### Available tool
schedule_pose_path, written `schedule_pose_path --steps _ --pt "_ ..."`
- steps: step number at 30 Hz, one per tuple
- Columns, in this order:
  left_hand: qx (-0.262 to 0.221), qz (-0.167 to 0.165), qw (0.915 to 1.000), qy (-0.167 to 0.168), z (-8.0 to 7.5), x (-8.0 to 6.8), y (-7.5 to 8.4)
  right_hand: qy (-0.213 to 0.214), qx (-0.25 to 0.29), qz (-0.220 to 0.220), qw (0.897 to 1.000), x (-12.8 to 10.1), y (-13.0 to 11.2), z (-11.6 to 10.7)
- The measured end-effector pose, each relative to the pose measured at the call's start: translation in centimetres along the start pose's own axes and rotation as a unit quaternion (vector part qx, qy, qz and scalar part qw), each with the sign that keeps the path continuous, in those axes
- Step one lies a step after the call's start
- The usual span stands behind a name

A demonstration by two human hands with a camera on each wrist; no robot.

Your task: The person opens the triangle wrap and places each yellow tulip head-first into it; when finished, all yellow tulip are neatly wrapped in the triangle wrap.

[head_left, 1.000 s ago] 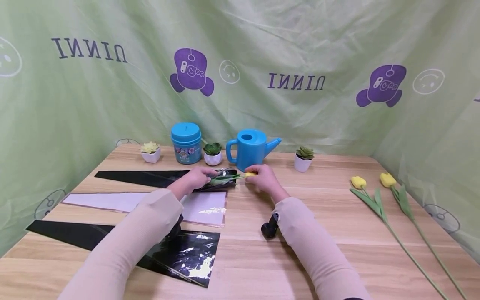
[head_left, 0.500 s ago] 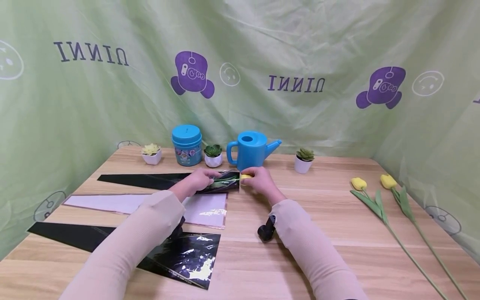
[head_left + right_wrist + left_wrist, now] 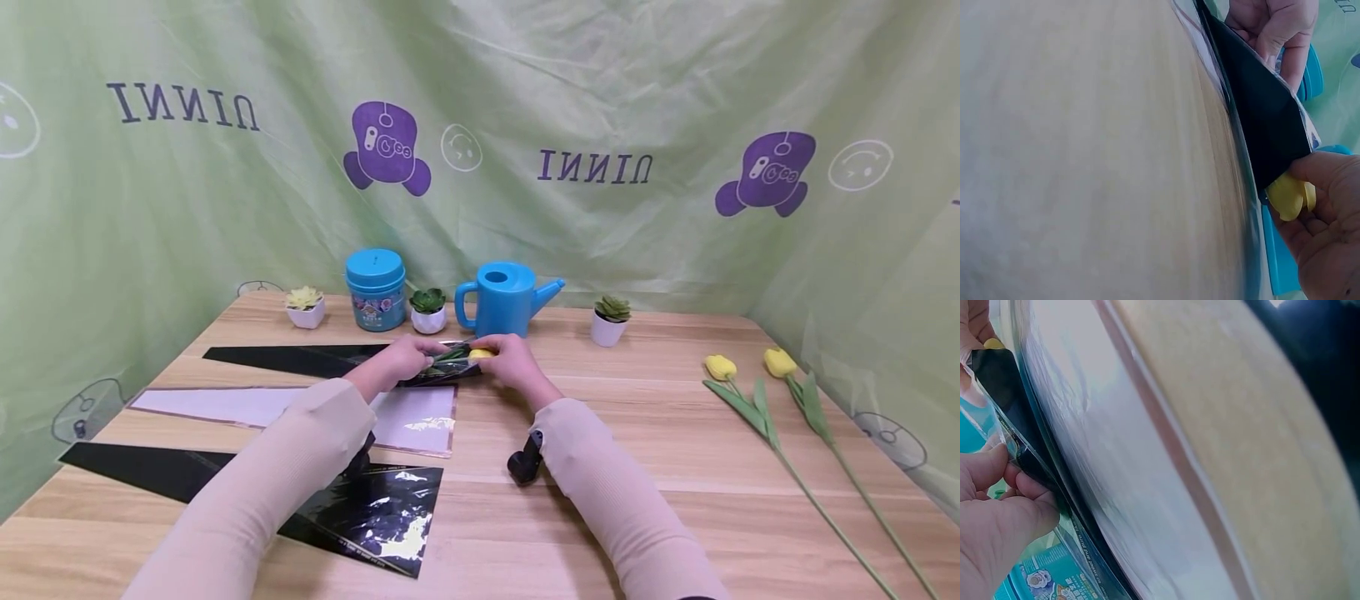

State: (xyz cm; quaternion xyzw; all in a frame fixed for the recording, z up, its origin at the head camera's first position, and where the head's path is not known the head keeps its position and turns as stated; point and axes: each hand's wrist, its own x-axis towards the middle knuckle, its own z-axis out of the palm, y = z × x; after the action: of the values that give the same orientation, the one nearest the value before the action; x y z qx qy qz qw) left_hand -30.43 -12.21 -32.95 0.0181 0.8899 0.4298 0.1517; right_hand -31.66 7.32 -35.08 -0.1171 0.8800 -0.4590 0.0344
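left hand pinches one glossy plastic sleeve, right hand one rounded yellow tulip, two tulips lying right.

A yellow tulip lies along a black sleeve.

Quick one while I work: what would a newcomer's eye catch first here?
Probably the bright blue watering can, standing at the back of the table, just beyond the hands. Next, the yellow tulip head between them, at the right end of the far black wrapper. Two more yellow blooms lie toward the table's right edge.
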Motion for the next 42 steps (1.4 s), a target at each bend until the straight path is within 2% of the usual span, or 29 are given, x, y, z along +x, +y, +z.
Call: schedule_pose_path --steps 6,13,23,34,42 --pt "-0.006 0.002 1.0000 0.004 0.0 0.0 -0.1 -0.001 0.018 -0.020 1.000 0.1 0.0 0.4" --pt "0.000 0.033 0.9995 0.003 0.0 0.3 -0.3 -0.007 0.036 -0.030 0.999 0.3 0.2 1.0" --pt "0.006 0.020 0.9998 0.008 0.0 0.3 -0.3 -0.019 0.062 -0.019 0.998 0.5 0.4 1.5" --pt "-0.005 0.027 0.9996 -0.009 -0.1 0.3 -0.6 -0.041 0.032 -0.009 0.999 0.0 0.2 0.4" --pt "-0.009 0.030 0.9994 -0.013 -0.2 0.2 -0.7 -0.043 0.069 0.006 0.997 -0.3 0.8 -0.4"
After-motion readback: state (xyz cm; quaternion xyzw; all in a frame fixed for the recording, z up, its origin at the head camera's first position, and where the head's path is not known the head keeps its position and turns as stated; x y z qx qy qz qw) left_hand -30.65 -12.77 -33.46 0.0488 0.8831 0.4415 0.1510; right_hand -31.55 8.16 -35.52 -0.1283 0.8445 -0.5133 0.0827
